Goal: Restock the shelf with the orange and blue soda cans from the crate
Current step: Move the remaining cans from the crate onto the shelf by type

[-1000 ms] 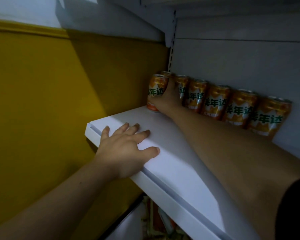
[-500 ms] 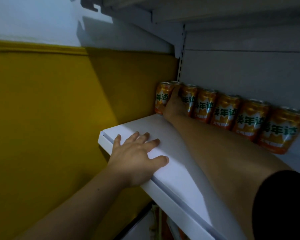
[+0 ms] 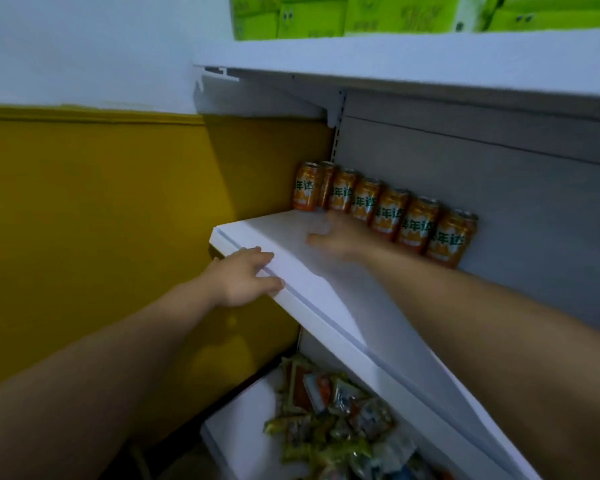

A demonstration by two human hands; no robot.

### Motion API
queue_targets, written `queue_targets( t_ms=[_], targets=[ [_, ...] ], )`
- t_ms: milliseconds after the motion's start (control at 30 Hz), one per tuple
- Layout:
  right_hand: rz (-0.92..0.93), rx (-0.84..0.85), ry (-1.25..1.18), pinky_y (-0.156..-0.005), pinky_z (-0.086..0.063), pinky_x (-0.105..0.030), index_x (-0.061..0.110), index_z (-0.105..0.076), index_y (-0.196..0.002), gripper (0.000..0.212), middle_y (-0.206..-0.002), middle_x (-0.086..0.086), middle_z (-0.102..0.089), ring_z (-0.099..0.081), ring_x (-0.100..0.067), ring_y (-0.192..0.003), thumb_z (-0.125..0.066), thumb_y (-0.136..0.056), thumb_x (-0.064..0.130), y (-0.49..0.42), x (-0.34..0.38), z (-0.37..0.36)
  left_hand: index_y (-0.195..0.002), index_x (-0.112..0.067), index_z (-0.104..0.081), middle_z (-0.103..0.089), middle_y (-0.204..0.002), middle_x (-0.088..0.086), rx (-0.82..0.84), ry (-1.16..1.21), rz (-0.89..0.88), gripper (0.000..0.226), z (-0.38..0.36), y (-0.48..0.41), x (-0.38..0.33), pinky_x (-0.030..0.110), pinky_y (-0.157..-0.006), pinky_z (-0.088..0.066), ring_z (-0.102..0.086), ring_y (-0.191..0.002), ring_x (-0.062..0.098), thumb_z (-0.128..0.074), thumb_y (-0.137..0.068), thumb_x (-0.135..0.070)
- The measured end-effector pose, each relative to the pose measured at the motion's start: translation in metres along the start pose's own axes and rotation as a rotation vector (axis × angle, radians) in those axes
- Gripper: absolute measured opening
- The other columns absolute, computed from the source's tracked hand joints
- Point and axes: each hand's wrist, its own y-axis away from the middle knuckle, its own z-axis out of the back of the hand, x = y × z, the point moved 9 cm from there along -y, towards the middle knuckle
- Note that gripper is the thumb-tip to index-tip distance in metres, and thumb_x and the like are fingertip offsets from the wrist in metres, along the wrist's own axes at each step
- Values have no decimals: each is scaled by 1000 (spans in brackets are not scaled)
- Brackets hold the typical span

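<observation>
left hand (image 3: 243,277) on shelf (image 3: 326,292) | right hand (image 3: 340,235) slack | orange cans (image 3: 392,211) lined behind

We find the cans (image 3: 385,211) in a row along the back edge of the shelf (image 3: 343,306), starting at its back left corner. Our right hand (image 3: 340,237) lies on the shelf just before them. Our left hand (image 3: 246,275) rests on the front edge near the left corner. Boxes (image 3: 361,12) sit on the upper shelf (image 3: 395,57), packets (image 3: 333,410) on the lower shelf (image 3: 243,427).

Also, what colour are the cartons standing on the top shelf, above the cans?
The rectangular cartons are bright green with darker print; the head view shows them best.
</observation>
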Motion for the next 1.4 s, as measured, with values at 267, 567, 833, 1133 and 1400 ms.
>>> queue_targets(
  t_ms=[267, 567, 833, 1133, 1400],
  targets=[
    [164, 141, 47, -98, -42, -37, 12, -26, -150, 79, -151, -12, -36, -45, -31, -129, -55, -91, 55, 125, 110, -42, -149, -26, -28, -17, -159, 4, -27, 54, 157, 77, -11, 171, 56, 35, -118, -15, -13, -147, 20, -62, -84, -52],
    [350, 426, 73, -109, -35, -41, 14, -18, -154, 85, -159, -9, -21, -29, -33, -142, -53, -91, 58, 242, 219, -185, -150, -25, -25, -15, -159, 3, 6, 43, 442, 78, -56, 358, 166, 32, -117, -16, -15, -146, 20, -59, -86, -53],
    [397, 732, 155, -109, -38, -44, 17, -10, -155, 83, -161, -9, -16, -34, -33, -139, -50, -94, 56, 295, 248, -326, -151, -28, -18, -11, -160, -3, 104, 268, 685, 77, -147, 447, 277, 40, -114, -27, -19, -145, 22, -55, -89, -55],
    [296, 1016, 131, -85, -45, -34, 16, -41, -140, 58, -129, -10, -53, -55, -28, -109, -57, -93, 47, 295, 203, -498, -116, -36, -58, -60, -112, -11, 237, 549, 826, 48, -276, 456, 386, 33, -92, -49, -58, -99, 10, -62, -73, -57],
    [181, 1248, 131, -85, -45, -32, 16, -33, -146, 62, -137, -9, -50, -55, -26, -110, -57, -95, 42, 309, 176, -657, -122, -37, -53, -56, -126, -5, 368, 507, 878, 53, -364, 464, 477, 37, -100, -43, -54, -110, 15, -63, -76, -60]
  ],
)
